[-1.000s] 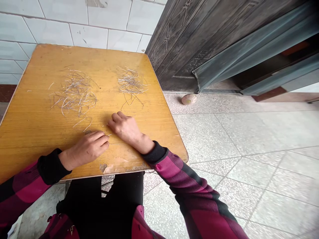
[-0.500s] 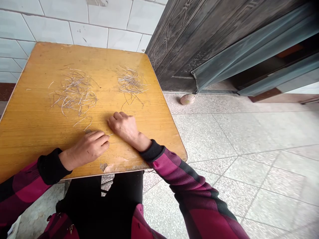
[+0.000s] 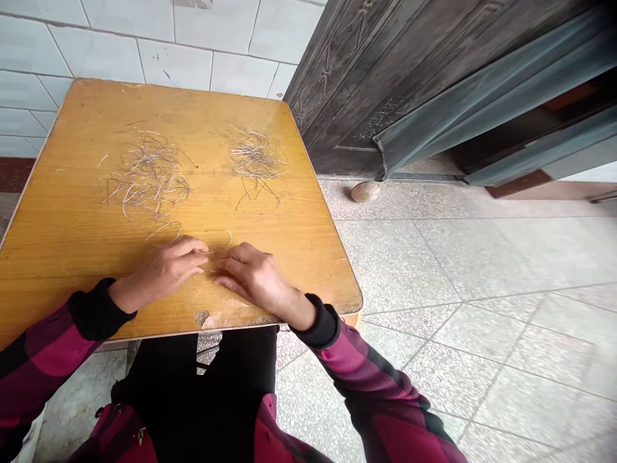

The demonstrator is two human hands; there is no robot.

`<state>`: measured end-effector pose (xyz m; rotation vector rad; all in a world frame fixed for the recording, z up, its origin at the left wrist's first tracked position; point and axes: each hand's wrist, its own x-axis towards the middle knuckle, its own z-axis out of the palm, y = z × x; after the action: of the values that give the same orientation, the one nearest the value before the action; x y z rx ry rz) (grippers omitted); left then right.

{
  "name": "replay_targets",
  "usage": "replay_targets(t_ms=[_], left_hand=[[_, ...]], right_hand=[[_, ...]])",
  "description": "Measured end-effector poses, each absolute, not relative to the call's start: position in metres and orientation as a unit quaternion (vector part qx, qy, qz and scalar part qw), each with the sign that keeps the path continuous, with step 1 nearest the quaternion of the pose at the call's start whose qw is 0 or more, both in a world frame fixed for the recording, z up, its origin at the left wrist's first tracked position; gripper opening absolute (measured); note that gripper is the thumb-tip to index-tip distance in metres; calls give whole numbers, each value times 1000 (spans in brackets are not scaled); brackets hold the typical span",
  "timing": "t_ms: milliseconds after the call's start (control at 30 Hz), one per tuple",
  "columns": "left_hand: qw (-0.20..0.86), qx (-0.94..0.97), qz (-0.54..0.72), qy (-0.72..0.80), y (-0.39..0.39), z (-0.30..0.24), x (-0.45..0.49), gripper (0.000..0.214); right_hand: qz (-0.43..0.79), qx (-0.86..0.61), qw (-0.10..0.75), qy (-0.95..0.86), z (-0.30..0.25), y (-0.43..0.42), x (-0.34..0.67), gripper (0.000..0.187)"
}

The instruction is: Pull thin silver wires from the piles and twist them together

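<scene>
— Checking the hands: L hand [image 3: 159, 273] & R hand [image 3: 255, 280] both down?

— Yep, palms down on the wooden tabletop [image 3: 284, 141], close to its near edge. L fingers [image 3: 190, 247] & R fingers [image 3: 236, 263] loosely curled, tips nearly meeting.

— Gripping anything?

— Can't tell. Thin silvery strand [image 3: 224, 233] arcs just beyond the fingertips, short bits [image 3: 212, 254] right at them, no clear pinch.

— Rest of the strands?

— Two loose tangles past the fingers, well apart: bigger pile [image 3: 147, 183] beyond L fingers, smaller pile [image 3: 255, 161] beyond R fingers.

— Anything else?

— Far R of the fingers, dark metal door [image 3: 366, 83], small pale ball [image 3: 365, 191] on terrazzo floor [image 3: 409, 257] at its foot. Tile wall [image 3: 164, 38] past the table.
</scene>
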<state>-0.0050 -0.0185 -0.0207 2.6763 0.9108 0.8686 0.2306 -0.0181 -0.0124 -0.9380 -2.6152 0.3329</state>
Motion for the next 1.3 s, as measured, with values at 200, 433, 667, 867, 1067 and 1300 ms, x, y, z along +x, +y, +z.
replay_targets(t_ms=[200, 433, 667, 867, 1067, 1300], left_hand=[[105, 887, 271, 360, -12, -21, -14, 11], [114, 892, 266, 348, -11, -27, -11, 18], [129, 878, 279, 367, -10, -28, -9, 22], [103, 899, 276, 325, -10, -25, -5, 25], [94, 910, 269, 300, -7, -22, -5, 27], [74, 910, 280, 297, -6, -26, -5, 25]], right_hand=[[109, -345, 188, -913, -30, -25, 227, 24], [30, -321, 135, -937, -26, -21, 221, 29], [45, -355, 89, -929, -11, -8, 211, 23], [51, -351, 89, -931, -14, -3, 209, 21], [45, -385, 75, -919, -15, -4, 201, 34], [52, -400, 75, -912, -14, -2, 200, 23]])
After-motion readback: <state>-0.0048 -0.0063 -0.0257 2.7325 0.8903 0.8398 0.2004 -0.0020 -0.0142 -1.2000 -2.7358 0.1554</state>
